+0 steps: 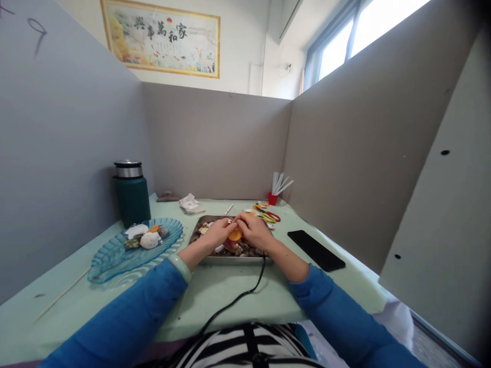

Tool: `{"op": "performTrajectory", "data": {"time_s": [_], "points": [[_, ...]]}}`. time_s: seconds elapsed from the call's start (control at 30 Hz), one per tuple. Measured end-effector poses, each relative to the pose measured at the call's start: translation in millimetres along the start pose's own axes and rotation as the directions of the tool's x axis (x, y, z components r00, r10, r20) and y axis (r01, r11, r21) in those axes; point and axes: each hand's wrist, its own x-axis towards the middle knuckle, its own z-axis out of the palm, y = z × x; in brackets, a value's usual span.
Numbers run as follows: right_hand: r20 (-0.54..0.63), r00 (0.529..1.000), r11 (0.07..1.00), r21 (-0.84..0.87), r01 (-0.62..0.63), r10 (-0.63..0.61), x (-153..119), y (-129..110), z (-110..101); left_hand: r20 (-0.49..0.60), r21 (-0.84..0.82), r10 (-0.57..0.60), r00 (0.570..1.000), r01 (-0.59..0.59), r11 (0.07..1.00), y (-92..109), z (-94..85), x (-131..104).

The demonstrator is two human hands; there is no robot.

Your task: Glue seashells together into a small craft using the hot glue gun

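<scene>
Both hands meet over a metal tray (226, 261) of shells and stones at the middle of the table. My left hand (219, 232) comes from the left, its fingers bent together near the fingertips of my right hand (252, 230). An orange round piece (235, 234) shows between the hands, just below the fingers. What the fingertips pinch is too small to make out. A black cable (238, 297) runs from beside my right hand down over the table's front edge.
A blue shell-shaped dish (111, 266) with shells and a dark green bottle (132, 199) stand left. Behind the tray lie crumpled tissue (191, 203) and scissors (270, 216), near a red cup (272, 199) of white strips. A black phone (316, 250) lies right. Grey partitions surround the table.
</scene>
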Motion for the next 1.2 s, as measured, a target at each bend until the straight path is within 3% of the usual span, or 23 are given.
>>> {"op": "performTrajectory", "data": {"time_s": [0.17, 0.5, 1.2], "points": [[0.015, 1.000, 1.000, 0.008, -0.009, 0.009, 0.0, -2.3, -1.3, 0.001, -0.080, -0.044, 0.999, 0.044, 0.996, 3.4, 0.7, -2.2], [0.012, 1.000, 1.000, 0.005, 0.006, -0.006, 0.3, -0.8, -0.5, -0.021, 0.025, -0.008, 1.000, 0.008, 1.000, 0.7, 0.0, -0.1], [0.017, 1.000, 1.000, 0.018, 0.010, -0.010, 0.1, -3.0, -2.8, -0.008, -0.095, -0.071, 0.997, 0.070, 0.993, 8.7, 0.5, -5.2]]}}
